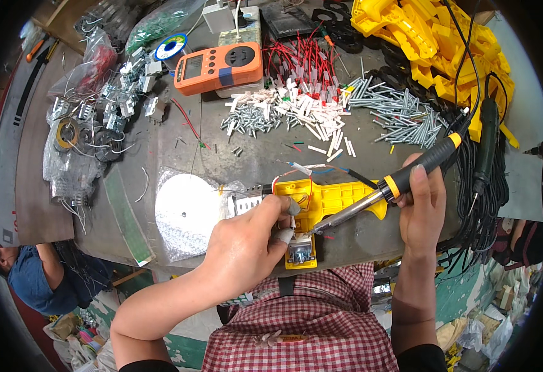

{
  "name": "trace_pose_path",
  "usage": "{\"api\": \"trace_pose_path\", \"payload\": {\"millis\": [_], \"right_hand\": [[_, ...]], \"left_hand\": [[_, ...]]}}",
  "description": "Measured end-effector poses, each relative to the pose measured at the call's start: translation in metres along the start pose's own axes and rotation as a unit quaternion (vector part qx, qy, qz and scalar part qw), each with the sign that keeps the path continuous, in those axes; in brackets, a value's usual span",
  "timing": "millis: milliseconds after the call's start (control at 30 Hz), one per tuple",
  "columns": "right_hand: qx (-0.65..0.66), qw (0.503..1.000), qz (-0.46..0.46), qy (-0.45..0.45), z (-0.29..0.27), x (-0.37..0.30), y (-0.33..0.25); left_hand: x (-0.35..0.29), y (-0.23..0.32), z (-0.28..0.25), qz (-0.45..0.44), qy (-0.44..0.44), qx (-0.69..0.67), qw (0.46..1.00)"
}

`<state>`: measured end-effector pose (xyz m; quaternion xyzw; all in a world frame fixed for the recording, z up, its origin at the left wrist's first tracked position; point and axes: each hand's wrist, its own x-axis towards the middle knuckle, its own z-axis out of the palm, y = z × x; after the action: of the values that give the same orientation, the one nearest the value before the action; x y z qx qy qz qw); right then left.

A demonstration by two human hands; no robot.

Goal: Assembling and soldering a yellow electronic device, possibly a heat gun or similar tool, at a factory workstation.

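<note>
Right hand (421, 208) wraps tight round the soldering iron (395, 183), tip angled down onto the yellow housing (327, 201) at the counter's (253, 155) near edge. Left hand (246, 245), fingertips taped, pinches a thin wire against that housing. Behind: orange meter (217, 68), white sleeves (296, 105), screws (402, 115).

- Left hand (246, 242): forearm bare, enters from lower left edge of view, runs up and to the right over the near edge of the worktop. Fingers curled, tips pinched together and pointing right; taped or capped fingertips (282, 235) visible.
- Right hand (421, 208): forearm bare, rises almost straight up from the lower edge, near the worktop's near right corner. Fingers wrapped closed in a pen-like grip, thumb on top pointing up.
- Hands apart, not touching.
</note>
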<state>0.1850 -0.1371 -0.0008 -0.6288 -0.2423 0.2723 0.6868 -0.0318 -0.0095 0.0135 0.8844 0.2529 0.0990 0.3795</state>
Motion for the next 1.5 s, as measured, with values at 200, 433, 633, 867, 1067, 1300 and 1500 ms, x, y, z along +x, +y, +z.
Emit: {"api": "trace_pose_path", "payload": {"millis": [200, 433, 633, 867, 1067, 1300, 1500], "right_hand": [[-0.004, 1.0, -0.006, 0.002, 0.0, -0.001, 0.0], [-0.014, 1.0, -0.019, -0.007, 0.0, -0.001, 0.0], [-0.015, 1.0, -0.018, -0.005, -0.001, -0.002, 0.0], [-0.017, 1.0, -0.023, -0.008, -0.001, -0.001, 0.0], [-0.022, 1.0, -0.019, -0.002, -0.001, -0.001, 0.0], [-0.015, 1.0, -0.017, 0.001, 0.0, -0.002, 0.001], [-0.018, 1.0, -0.015, 0.003, -0.001, -0.002, 0.001]], "left_hand": [[0.0, 0.0, 0.001, 0.003, 0.008, -0.002, 1.0], [0.0, 0.0, 0.002, 0.007, 0.015, 0.001, 1.0], [0.0, 0.0, 0.002, 0.005, 0.01, 0.003, 1.0], [0.0, 0.0, 0.002, 0.01, 0.009, 0.007, 1.0], [0.0, 0.0, 0.003, 0.007, 0.012, 0.002, 1.0], [-0.001, 0.0, 0.003, 0.012, 0.024, 0.003, 1.0], [-0.005, 0.004, -0.007, -0.003, -0.025, 0.006, 1.0]]}}
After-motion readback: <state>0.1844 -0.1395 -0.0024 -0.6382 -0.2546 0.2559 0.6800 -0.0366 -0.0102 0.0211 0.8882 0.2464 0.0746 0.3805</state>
